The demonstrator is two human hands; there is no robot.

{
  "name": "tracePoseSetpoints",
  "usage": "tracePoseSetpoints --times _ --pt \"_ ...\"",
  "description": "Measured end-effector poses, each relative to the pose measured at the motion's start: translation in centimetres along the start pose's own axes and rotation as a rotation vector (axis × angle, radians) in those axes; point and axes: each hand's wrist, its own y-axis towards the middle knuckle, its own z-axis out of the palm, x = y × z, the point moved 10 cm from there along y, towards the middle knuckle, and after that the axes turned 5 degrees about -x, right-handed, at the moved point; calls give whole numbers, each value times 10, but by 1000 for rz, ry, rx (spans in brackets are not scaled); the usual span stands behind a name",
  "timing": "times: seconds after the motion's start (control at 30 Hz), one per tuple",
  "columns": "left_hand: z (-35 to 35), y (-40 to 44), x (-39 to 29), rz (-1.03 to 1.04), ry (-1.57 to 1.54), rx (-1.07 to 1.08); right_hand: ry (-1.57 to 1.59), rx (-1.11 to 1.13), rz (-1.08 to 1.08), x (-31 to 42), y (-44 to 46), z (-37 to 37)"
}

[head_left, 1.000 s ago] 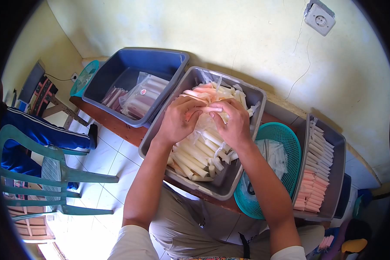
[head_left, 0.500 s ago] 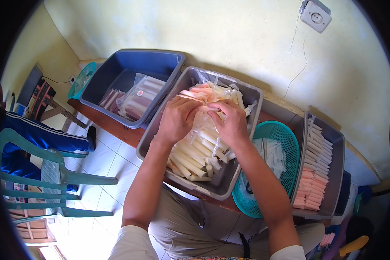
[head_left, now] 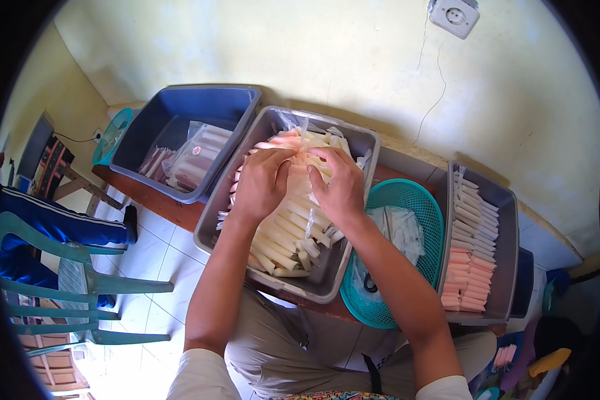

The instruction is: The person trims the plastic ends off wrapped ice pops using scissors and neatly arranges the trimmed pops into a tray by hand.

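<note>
My left hand (head_left: 261,185) and my right hand (head_left: 341,188) are over a grey tub (head_left: 325,291), their fingertips curled at the mouth of a clear plastic bag (head_left: 299,177). Both hands seem to grip its edges, a small gap between them; the fingertips partly hide the plastic. Under and around the bag lie many cream sticks (head_left: 281,241) in clear sleeves, like ice pops. Pink sticks (head_left: 281,142) lie at the tub's far side, beyond my left fingers.
A blue tub (head_left: 180,100) at left holds a bag of purplish sticks (head_left: 205,152). To the right, a turquoise basket (head_left: 435,240) contains clear plastic bags (head_left: 397,230). Another grey tub (head_left: 507,267) has rows of white and pink sticks. A green chair (head_left: 80,267) and a person's blue-trousered leg (head_left: 67,213) are at left.
My hands have drawn slightly apart, with the right thumb now further from its fingers. The camera view has shifted, so the tubs appear further left.
</note>
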Motion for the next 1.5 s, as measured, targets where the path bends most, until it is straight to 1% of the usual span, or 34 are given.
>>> tracePoseSetpoints --times 0.1,0.17,0.27,0.33,0.43,0.47,0.6,0.67,0.8,0.97,1.0,1.07,1.17,1.27,1.33,1.37,1.5 --pt "1 4 -15 25 -11 -24 14 -20 -2 4 -1 -24" --pt "3 4 -27 40 -7 -20 84 -44 5 4 -3 -42" --pt "2 4 -48 48 -24 -56 68 -42 -14 11 -5 -76" --pt "0 2 -68 43 -72 -84 64 -35 1 14 -9 -100" --pt "11 -2 -108 58 -98 -47 48 -18 11 17 -21 -144" --pt "15 -3 -125 96 -118 -33 37 -5 13 20 -27 -159" --pt "43 -3 -173 98 -244 48 -36 14 78 11 -56 -216" --pt "62 -4 -195 162 -276 86 -73 12 141 2 -68 -243" --pt "93 -11 -232 201 -373 133 -127 -37 171 -9 -85 -289" --pt "139 -15 -271 210 -405 180 -203 -63 185 -32 -93 -333" --pt "152 -15 -275 208 -394 176 -207 -73 191 -40 -94 -342" --pt "179 -14 -281 213 -385 172 -353 -74 144 -58 -94 -359" --pt "217 -11 -288 272 -341 140 -445 -74 146 -106 -100 -378" --pt "255 -9 -287 281 -268 143 -481 -60 192 -147 -105 -384" --pt "276 -8 -283 265 -170 173 -485 -44 198 -160 -107 -381" --pt "284 -9 -280 264 -173 175 -484 -19 201 -167 -108 -378" --pt "304 -7 -280 290 -53 212 -501 -3 181 -167 -104 -371"
